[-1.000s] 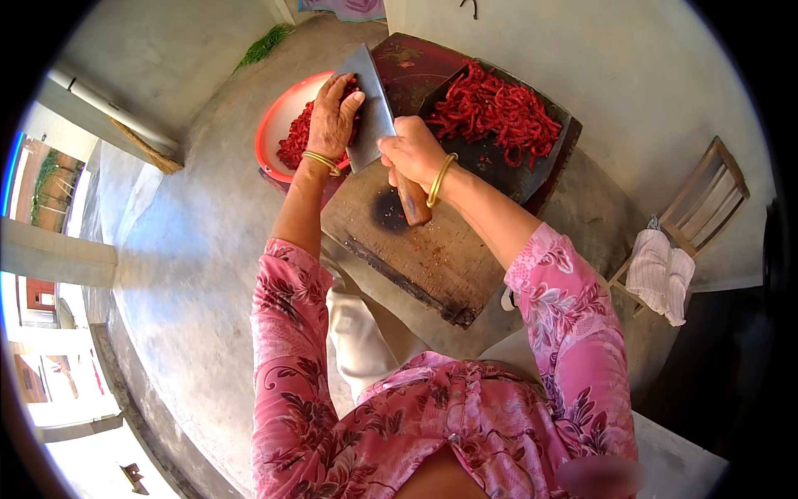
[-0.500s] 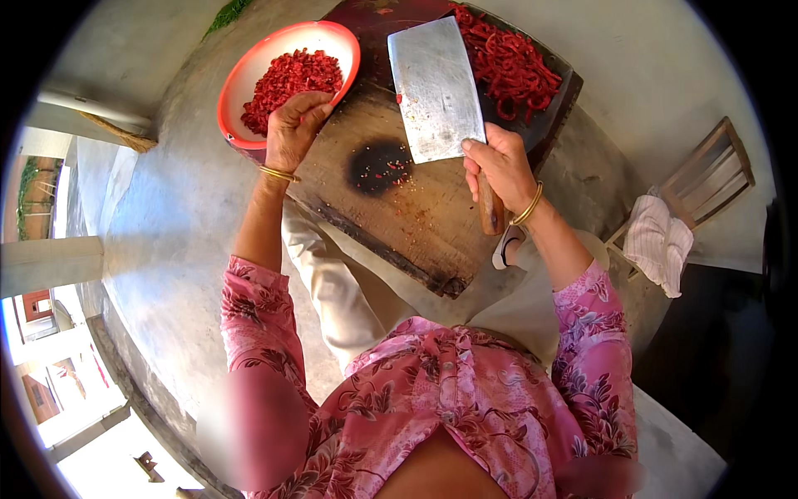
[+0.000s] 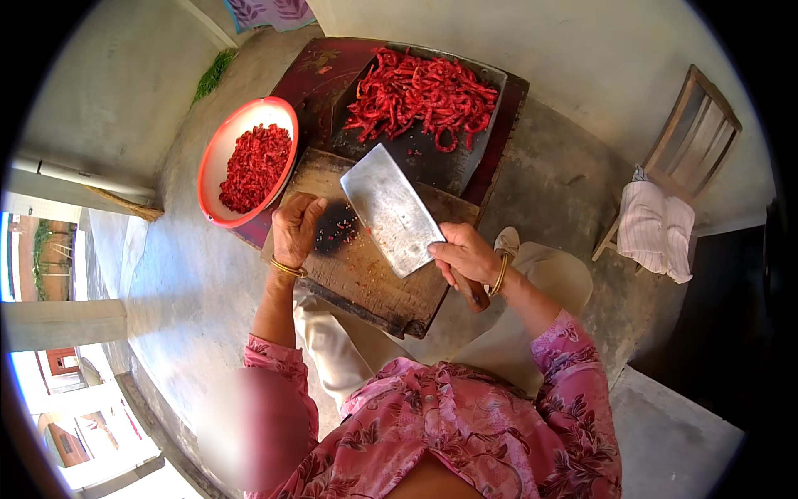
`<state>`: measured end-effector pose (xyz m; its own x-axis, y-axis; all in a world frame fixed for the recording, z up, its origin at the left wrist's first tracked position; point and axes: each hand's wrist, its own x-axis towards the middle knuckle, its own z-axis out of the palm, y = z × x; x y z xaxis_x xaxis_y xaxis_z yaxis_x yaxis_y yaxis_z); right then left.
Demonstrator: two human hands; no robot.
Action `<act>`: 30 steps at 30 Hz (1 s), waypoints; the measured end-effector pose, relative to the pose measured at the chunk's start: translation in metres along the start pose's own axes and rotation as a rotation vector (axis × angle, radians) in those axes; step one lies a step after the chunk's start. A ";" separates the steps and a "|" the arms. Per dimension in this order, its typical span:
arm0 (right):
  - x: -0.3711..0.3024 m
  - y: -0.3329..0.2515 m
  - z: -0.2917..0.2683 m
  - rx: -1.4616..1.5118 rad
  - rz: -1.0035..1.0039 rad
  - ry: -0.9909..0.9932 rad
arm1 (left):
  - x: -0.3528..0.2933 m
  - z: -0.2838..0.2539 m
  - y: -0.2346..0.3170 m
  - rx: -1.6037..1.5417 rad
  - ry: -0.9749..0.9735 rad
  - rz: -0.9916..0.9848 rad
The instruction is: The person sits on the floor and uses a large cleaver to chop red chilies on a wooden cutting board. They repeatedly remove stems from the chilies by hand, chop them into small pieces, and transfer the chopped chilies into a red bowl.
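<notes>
My right hand (image 3: 465, 256) grips the handle of a broad steel cleaver (image 3: 391, 208), its blade lying flat above a worn wooden chopping board (image 3: 366, 266). My left hand (image 3: 295, 231) rests on the board's left edge, fingers curled and holding nothing, beside a dark scorched patch with a few red bits. Just left of it stands a red-rimmed bowl (image 3: 218, 162) holding chopped red chillies (image 3: 253, 166). Beyond the board a dark tray (image 3: 449, 166) carries a heap of whole red chillies (image 3: 424, 91).
Board, bowl and tray rest on a low dark red table (image 3: 320, 71) over a concrete floor. A wooden chair (image 3: 690, 141) with a striped cloth (image 3: 657, 229) stands at the right. A white wall runs behind. My knees in light trousers are under the board.
My left hand came off the chillies in the bowl and settled on the board's edge. My right hand drew the cleaver back from the bowl to over the board.
</notes>
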<state>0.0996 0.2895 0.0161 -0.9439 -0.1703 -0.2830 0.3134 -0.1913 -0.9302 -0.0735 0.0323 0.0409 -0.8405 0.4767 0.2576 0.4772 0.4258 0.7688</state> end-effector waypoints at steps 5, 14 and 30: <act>0.003 -0.001 0.004 -0.052 0.046 -0.096 | 0.066 0.006 0.026 0.167 -0.115 0.188; 0.006 0.002 -0.001 -0.034 0.037 -0.118 | 0.153 0.083 0.000 0.401 -0.371 0.083; -0.030 -0.006 -0.018 -0.146 -0.322 -0.104 | 0.187 0.039 0.013 -0.163 -0.265 -0.332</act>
<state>0.1244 0.3136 0.0256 -0.9738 -0.2223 0.0478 -0.0232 -0.1119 -0.9934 -0.2141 0.1571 0.0764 -0.8362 0.5242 -0.1613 0.1281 0.4726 0.8719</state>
